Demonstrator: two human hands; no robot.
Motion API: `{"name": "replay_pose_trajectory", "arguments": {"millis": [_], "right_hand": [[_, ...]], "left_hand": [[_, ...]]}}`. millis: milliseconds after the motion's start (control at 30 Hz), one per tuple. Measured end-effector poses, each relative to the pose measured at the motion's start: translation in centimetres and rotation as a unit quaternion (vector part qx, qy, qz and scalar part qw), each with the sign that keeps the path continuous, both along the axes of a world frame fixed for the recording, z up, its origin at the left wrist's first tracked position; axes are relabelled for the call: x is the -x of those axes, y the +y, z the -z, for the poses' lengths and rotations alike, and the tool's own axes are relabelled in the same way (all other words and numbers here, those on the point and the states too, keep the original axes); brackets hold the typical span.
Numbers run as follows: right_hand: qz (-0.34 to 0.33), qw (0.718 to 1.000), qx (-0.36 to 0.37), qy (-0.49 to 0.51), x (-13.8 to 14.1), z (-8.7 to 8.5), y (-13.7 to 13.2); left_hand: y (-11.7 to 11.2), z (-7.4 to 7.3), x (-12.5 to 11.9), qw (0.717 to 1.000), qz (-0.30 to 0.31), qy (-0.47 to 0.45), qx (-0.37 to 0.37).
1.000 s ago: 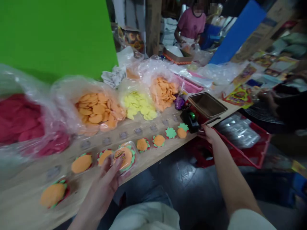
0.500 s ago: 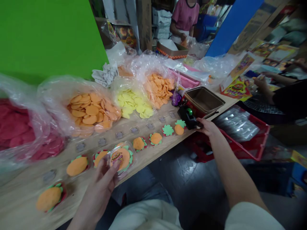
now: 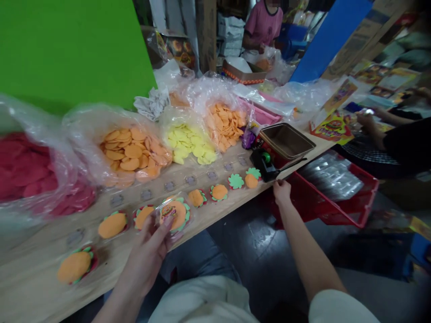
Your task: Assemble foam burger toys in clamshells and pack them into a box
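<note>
Clear plastic wraps the orange burger piece (image 3: 174, 215) pinched in the left hand (image 3: 143, 255), its fingers spread over the packet's near edge, just above the tabletop (image 3: 43, 291). The right hand (image 3: 282, 193) holds nothing; its fingers curl loosely at the tabletop's front edge, near a black gadget with a green button (image 3: 264, 163).

Along the tabletop runs a row of orange burger shapes (image 3: 112, 225) with green edging, and a green scalloped piece (image 3: 235, 181) lies near the right end. Behind the row sit plastic bags of red pieces (image 3: 27, 175), orange discs (image 3: 133, 152), yellow discs (image 3: 188, 150) and more orange discs (image 3: 224, 128). A brown tray (image 3: 286, 141) stands beside the gadget. Below the tabletop's right end, a red crate (image 3: 336, 211) holds clear packets (image 3: 332, 176).

Farther back, a co-worker in a pink shirt (image 3: 264, 24) stands with both arms lowered. At the right, another person's hand (image 3: 366, 120) reaches over printed cards (image 3: 333, 128).
</note>
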State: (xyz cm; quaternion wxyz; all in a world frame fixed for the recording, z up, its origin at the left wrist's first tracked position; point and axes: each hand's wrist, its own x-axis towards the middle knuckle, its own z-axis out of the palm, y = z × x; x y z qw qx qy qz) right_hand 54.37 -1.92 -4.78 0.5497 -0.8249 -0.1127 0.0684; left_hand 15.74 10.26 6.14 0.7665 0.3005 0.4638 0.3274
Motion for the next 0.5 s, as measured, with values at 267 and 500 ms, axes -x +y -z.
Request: {"name": "replay_pose_trajectory", "arguments": {"millis": [267,500], "right_hand": [[-0.374,0.920,-0.056,0.101,20.3,-5.3,4.2],[-0.536,0.831,-0.069,0.130,33.1,-8.8,8.3]], "left_hand": [[0.8,0.4,2.5,0.996,-0.052,-0.058,-0.042],[0.2,1.1,7.0,0.984,-0.121,-0.028,-0.127]]}}
